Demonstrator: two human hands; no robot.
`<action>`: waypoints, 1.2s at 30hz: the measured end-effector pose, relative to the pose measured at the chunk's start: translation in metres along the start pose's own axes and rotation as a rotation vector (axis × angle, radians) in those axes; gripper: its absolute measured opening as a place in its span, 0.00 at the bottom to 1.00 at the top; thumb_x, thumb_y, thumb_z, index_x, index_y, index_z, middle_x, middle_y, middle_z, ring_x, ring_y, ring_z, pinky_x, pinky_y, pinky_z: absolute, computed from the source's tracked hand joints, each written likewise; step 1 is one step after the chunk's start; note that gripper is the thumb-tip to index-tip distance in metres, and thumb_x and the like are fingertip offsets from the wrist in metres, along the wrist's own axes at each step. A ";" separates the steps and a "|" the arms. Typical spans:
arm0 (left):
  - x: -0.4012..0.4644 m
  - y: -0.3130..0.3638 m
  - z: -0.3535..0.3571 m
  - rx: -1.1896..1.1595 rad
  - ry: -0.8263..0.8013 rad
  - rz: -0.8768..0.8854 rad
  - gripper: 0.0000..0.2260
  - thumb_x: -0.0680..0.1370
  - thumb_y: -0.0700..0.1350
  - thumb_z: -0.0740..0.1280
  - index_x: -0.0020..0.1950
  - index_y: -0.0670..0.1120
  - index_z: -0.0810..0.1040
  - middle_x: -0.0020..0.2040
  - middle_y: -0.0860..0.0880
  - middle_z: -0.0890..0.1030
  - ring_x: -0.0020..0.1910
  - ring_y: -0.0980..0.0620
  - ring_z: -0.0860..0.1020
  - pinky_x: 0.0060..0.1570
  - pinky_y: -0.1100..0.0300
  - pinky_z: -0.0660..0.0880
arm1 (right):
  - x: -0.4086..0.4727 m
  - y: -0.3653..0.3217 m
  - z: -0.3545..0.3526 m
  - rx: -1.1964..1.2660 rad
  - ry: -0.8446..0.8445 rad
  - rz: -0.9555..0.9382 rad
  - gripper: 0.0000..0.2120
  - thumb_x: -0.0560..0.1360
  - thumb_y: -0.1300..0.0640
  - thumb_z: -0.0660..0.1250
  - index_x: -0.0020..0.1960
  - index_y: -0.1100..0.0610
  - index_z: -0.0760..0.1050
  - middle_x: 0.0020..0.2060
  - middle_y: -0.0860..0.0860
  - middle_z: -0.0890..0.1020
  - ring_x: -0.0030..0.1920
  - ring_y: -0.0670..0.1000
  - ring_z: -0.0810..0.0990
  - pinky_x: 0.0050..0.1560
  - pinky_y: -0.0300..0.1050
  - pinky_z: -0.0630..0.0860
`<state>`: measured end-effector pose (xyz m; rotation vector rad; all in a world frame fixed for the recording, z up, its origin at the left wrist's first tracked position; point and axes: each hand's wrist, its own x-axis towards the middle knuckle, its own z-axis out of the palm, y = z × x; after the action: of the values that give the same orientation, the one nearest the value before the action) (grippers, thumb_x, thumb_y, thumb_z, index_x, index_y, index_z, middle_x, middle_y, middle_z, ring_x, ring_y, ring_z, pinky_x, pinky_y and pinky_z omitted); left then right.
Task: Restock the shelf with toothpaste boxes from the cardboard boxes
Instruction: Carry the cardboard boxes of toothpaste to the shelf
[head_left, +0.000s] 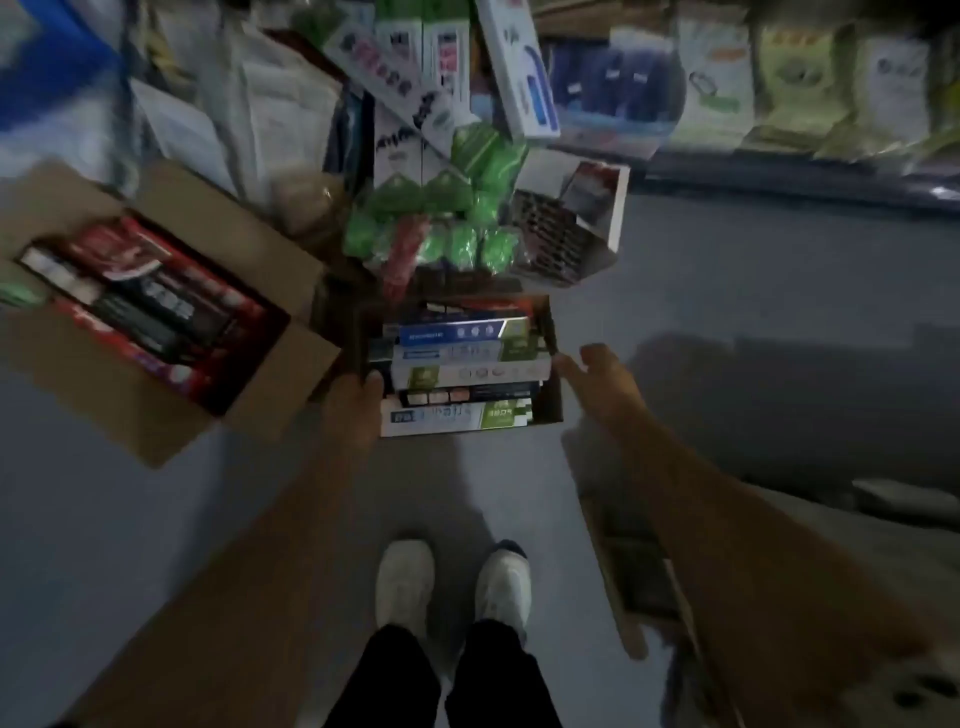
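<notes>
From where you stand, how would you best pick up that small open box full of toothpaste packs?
Probably by its two short ends, one hand on each side. The small cardboard box sits open-topped on the floor with long toothpaste packs stacked across it. The left hand already touches its left end, and the right hand reaches, fingers spread, for the right end.

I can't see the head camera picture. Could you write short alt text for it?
A person looks down at a small cardboard box of stacked toothpaste boxes on the floor, left hand at its left side, right hand open at its right edge. A larger open carton of red packs sits left; white shoes show below.
</notes>
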<state>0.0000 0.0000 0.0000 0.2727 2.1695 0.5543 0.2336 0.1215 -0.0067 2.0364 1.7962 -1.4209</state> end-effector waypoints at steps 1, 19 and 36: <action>0.011 -0.009 0.009 -0.056 0.006 0.011 0.21 0.83 0.49 0.56 0.70 0.35 0.67 0.69 0.37 0.69 0.68 0.40 0.68 0.59 0.55 0.64 | 0.013 0.007 0.009 0.014 0.012 0.012 0.28 0.79 0.42 0.59 0.72 0.59 0.63 0.68 0.57 0.69 0.66 0.57 0.70 0.65 0.52 0.69; 0.190 -0.093 0.086 -0.218 0.094 -0.049 0.23 0.83 0.56 0.51 0.69 0.44 0.72 0.65 0.41 0.75 0.63 0.43 0.74 0.58 0.56 0.70 | 0.142 0.099 0.106 0.378 0.147 0.021 0.28 0.81 0.40 0.51 0.59 0.62 0.76 0.57 0.59 0.81 0.57 0.58 0.79 0.61 0.56 0.75; 0.183 -0.104 0.088 -0.265 0.213 0.197 0.19 0.83 0.52 0.56 0.60 0.40 0.77 0.58 0.39 0.79 0.59 0.43 0.76 0.60 0.51 0.73 | 0.154 0.102 0.109 0.262 0.317 -0.127 0.16 0.81 0.53 0.58 0.48 0.64 0.79 0.47 0.60 0.84 0.48 0.57 0.82 0.54 0.60 0.77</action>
<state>-0.0413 0.0044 -0.2242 0.2946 2.2538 1.0126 0.2364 0.1389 -0.2204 2.4376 1.9783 -1.5081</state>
